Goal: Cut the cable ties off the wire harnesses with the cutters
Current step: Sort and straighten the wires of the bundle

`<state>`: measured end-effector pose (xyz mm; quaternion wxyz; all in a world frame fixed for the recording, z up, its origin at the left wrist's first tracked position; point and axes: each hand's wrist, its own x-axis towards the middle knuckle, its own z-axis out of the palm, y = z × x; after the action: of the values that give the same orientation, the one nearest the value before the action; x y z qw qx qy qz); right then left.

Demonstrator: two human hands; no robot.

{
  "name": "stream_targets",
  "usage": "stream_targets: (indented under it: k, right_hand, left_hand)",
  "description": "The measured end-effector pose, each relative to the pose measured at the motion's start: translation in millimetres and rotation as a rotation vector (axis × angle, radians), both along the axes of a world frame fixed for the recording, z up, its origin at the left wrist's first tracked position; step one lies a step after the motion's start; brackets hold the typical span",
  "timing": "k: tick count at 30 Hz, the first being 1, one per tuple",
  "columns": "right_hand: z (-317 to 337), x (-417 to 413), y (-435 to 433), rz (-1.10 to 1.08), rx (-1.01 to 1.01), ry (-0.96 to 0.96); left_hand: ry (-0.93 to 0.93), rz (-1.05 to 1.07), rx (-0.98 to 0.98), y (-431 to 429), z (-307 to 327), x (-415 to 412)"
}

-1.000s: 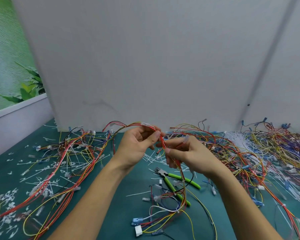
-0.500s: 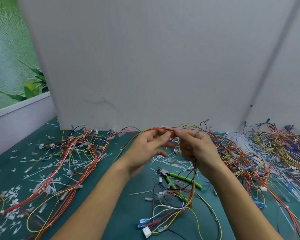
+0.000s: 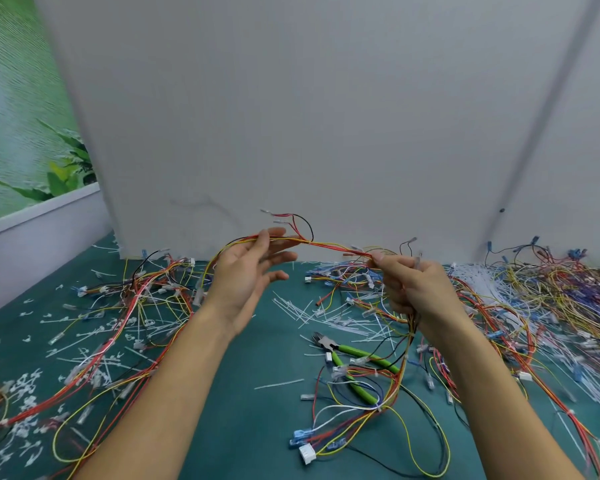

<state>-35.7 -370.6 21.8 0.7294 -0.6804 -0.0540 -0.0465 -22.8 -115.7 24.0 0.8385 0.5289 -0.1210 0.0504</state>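
- Both hands have drawn apart since half a second ago, when their fingertips met; a length of the wire harness (image 3: 329,244) now spans the gap between them, held up over the table (image 3: 257,420).
- At that earlier moment the left hand's fingers were bent on the wires; now they are stretched out.
- The left hand (image 3: 250,275) is released: its fingers are straight and spread, and the red and yellow strand only runs between thumb and forefinger at the top of the hand.
- The right hand (image 3: 418,289) is grasping the harness: thumb and forefinger nip the strand at its right end, and the other fingers are curled round the wires that drop below the hand.
- From the right hand the harness hangs to the table and fans out in loops; its white connector (image 3: 307,453) lies at the near end.
- A short branch of red and black wires (image 3: 297,221) sticks up from the strand just beside the left fingertips.
- The cutters (image 3: 349,353), with green handles, lie on the table below the right hand, held by neither hand, and several harness wires cross over the handles.
- Cut white cable ties (image 3: 302,315) lie scattered between the hands and the cutters.
- More harnesses are heaped at the left (image 3: 136,299) and at the right (image 3: 551,299) of the table.
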Motion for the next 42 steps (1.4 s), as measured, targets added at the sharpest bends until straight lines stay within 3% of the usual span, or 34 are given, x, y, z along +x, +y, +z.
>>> stream_targets:
  k: [7,18,22,28,32,39,42]
  right_hand:
    - [0,-1,4,-0.092,-0.042,0.006]
    - [-6,-2,10,-0.161,-0.139,-0.186]
    - [-7,-1,14,-0.105,-0.137,-0.181]
    - [-12,-3,22,-0.075,-0.143,-0.141]
    - [-12,-1,18,-0.027,-0.280,-0.091]
    - [-21,0,-4,0.427,-0.925,0.250]
    - [-36,1,9,0.593,-0.914,0.294]
  left_hand:
    - [-0.084,0.119,0.150,3,0,-1]
    - [-0.052,0.113,0.138,2,-1,1]
    - [0.022,0.040,0.202,-4,-3,-1]
    - [0.084,-0.248,0.291,-11,0,-9]
    - [0.054,-0.248,0.077,-5,6,-8]
    - [0.043,-0.195,-0.312,7,15,-3]
    - [0.018,-0.201,-0.403,9,17,-4]
